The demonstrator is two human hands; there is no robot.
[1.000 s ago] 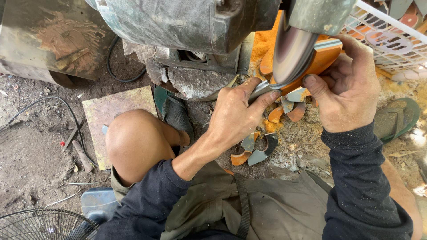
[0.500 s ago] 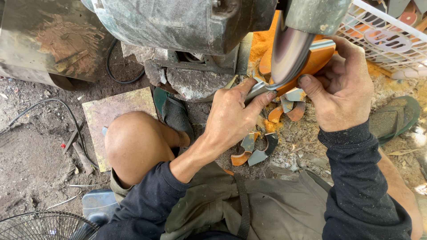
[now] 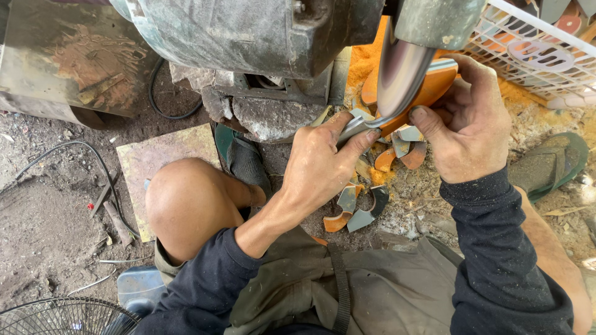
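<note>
Pressing the orange piece (image 3: 434, 87) to the grinding disc (image 3: 400, 71), both the left hand (image 3: 323, 167) and the right hand (image 3: 469, 127), clamped on it, should keep fingertips clear.

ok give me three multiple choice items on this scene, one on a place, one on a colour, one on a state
1. Where is the white basket?
A. upper right, behind the right hand
B. lower left, beside the fan
C. on the bare knee

2. What colour is the flat piece pressed to the grinding wheel?
A. blue
B. orange
C. black

3. How are the hands placed?
A. both resting on the ground
B. only one near the wheel
C. both up at the wheel, gripping the piece

Answers:
1. A, the basket sits at the top right corner past the right hand.
2. B, its face beside the wheel shows orange.
3. C, the left hand and the right hand both close their fingers on the piece at the wheel's edge.
</note>
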